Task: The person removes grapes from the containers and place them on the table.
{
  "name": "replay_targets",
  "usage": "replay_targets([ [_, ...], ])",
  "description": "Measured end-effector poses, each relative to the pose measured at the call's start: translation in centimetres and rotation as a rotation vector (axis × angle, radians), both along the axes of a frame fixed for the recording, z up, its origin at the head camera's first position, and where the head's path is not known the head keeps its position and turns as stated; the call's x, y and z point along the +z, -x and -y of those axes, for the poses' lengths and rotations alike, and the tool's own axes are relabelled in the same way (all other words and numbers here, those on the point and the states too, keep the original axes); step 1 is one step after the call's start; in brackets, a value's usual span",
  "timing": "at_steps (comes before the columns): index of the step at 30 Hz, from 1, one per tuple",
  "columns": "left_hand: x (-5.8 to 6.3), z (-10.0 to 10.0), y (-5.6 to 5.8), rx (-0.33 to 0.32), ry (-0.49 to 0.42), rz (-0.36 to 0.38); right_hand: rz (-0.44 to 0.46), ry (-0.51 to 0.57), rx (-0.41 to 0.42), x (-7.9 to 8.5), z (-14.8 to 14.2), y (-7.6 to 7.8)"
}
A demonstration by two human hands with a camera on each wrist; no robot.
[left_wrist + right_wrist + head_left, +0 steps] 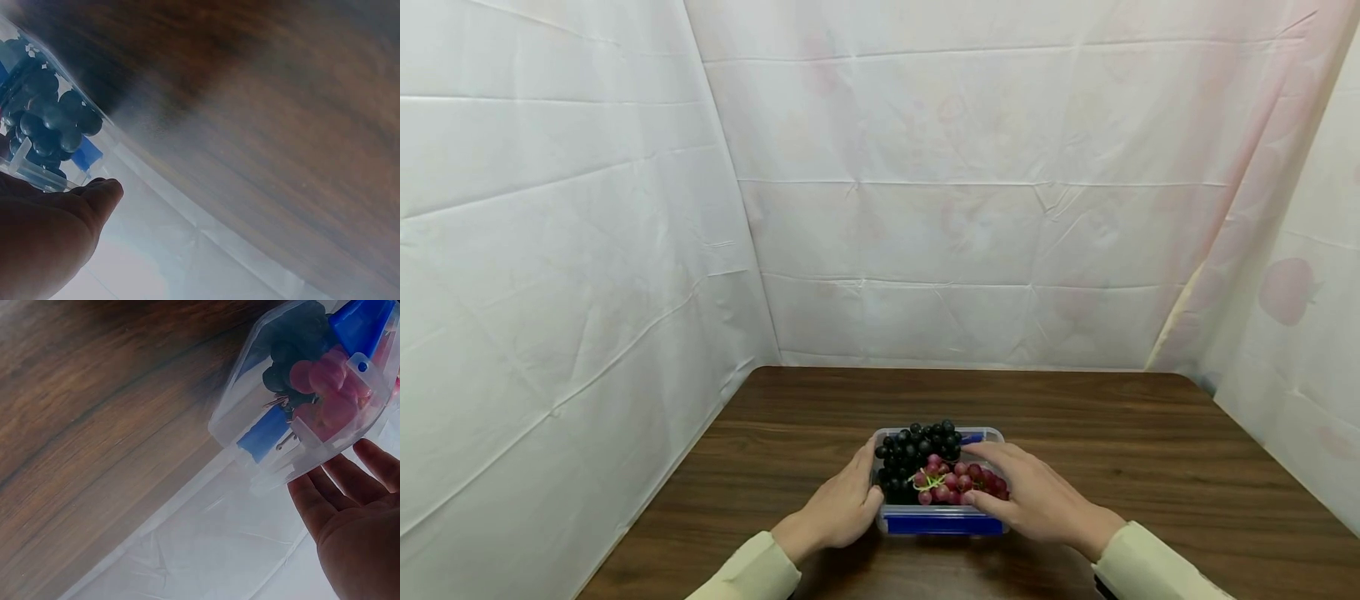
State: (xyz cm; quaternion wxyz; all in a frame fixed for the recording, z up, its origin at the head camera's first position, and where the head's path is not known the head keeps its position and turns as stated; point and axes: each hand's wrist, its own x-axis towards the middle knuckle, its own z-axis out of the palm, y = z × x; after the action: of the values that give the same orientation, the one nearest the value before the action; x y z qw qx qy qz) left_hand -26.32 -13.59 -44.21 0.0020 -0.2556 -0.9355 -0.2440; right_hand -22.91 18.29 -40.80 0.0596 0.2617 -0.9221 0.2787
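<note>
Fingers straight, unclamped, the left hand (844, 504) and right hand (1043, 492) flank the clear container (942, 510) on the desk (820, 408); red grapes (964, 482) (heaped beside black grapes (919, 448)) might spill if uneven pressure tips it.

Nothing I could read
I made out no word, brand, number or sign on the clear container (940, 510) between my fingers (863, 463), its blue latch (943, 524), the desk (1112, 442) or the white sheets (962, 225).
</note>
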Motion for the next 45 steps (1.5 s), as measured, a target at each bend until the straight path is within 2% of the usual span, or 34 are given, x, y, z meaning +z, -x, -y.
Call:
replay_targets([
  [9,-0.1,0.0,0.1,0.005,0.002,-0.007,-0.045,-0.003,0.036,-0.2,0.6,0.4],
  [20,-0.1,0.0,0.0,0.004,0.0,-0.01,0.022,-0.006,0.054,-0.1,1.1,1.1],
  [32,-0.2,0.0,0.2,0.01,0.004,0.0,0.002,-0.064,0.019,-0.1,2.2,1.4],
  [45,-0.2,0.0,0.2,0.012,0.009,-0.002,-0.014,-0.103,0.02,0.1,2.8,1.9],
])
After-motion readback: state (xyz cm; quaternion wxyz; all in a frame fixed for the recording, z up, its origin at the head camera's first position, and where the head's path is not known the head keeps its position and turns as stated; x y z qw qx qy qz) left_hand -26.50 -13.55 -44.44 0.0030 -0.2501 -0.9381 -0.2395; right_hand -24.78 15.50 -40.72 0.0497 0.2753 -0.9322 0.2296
